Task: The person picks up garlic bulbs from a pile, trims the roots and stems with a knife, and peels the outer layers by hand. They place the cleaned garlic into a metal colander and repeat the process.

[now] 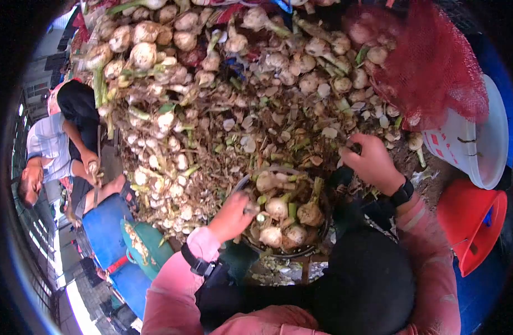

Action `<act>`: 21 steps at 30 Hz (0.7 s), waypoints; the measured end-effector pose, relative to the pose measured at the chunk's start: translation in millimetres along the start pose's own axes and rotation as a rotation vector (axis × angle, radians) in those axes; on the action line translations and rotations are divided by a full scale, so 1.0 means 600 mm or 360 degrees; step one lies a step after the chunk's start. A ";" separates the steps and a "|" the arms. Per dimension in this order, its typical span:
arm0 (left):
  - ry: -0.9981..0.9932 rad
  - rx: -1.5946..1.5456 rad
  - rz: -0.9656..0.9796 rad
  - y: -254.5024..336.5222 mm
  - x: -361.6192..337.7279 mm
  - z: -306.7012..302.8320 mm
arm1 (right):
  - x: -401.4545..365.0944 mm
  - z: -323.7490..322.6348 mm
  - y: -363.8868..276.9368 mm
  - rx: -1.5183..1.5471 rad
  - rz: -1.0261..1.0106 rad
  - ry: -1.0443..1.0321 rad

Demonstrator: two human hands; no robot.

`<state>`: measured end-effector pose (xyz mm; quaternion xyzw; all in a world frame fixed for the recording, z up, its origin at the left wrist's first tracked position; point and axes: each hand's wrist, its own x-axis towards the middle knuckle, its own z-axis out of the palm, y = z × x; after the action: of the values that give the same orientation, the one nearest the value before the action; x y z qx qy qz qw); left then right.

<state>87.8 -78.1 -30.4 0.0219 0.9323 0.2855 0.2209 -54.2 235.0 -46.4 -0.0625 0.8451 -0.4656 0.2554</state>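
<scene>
A round basin (290, 254) between my knees holds several whole garlic bulbs (277, 207) with cut green stems. My left hand (232, 216) is over the basin's left rim, its fingers closed in a pinch beside the bulbs. What it pinches, if anything, is too small to name. To the right of the basin, my right hand (373, 163) is raised with curled fingers around something dark, mostly hidden by the fingers. Under and beyond both hands spreads a heap of garlic skins and stem scraps (267, 128).
Untrimmed garlic (145, 54) is piled at the far side. A red mesh sack (435, 67), a white tub (471, 137) and a red bucket (471, 223) stand at right. At left are a green basin (147, 245), a blue container (106, 229) and a seated person (50, 139).
</scene>
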 end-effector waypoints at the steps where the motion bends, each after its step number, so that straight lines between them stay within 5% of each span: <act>1: -0.0342 0.0115 -0.0116 0.011 0.015 -0.016 | 0.000 -0.007 -0.005 -0.0001 0.0067 -0.0067; 2: -0.0703 0.0221 -0.0253 0.027 0.019 -0.032 | -0.005 -0.002 0.003 -0.0007 0.0093 -0.0071; 3: -0.0596 0.0214 -0.0385 0.052 0.036 -0.057 | -0.006 0.004 0.013 -0.0003 -0.0026 0.0018; 4: -0.0363 0.0170 -0.0503 0.072 0.062 -0.083 | -0.001 0.000 0.020 -0.0016 -0.0159 0.0130; 6: 0.0441 0.0000 -0.0122 0.035 0.114 -0.099 | 0.001 -0.009 0.018 -0.0010 -0.0058 0.0127; 7: 0.0464 -0.0028 -0.0006 0.059 0.149 -0.109 | 0.004 -0.010 0.013 0.0028 0.0027 0.0127; 8: 0.0315 -0.0360 0.0007 0.040 0.187 -0.089 | 0.008 -0.009 0.008 0.0011 0.0022 0.0130; 11: -0.0073 0.0074 -0.0068 0.030 0.283 -0.002 | 0.016 -0.001 0.012 0.0230 0.0147 0.0175; 14: 0.0071 0.0186 0.0266 0.011 0.338 0.077 | 0.014 -0.007 0.013 0.0208 0.0119 0.0133; 18: -0.0311 0.0190 -0.0107 0.038 0.373 0.111 | 0.021 -0.006 0.043 0.0418 0.0277 0.0124; 21: -0.0604 0.0509 0.0202 0.025 0.373 0.133 | 0.035 -0.014 0.036 0.0363 0.0270 0.0110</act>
<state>-81.2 13.6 -170.5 0.1682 0.9043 0.1384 0.3673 -73.6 246.2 -68.2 0.0545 0.7973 -0.5371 0.2700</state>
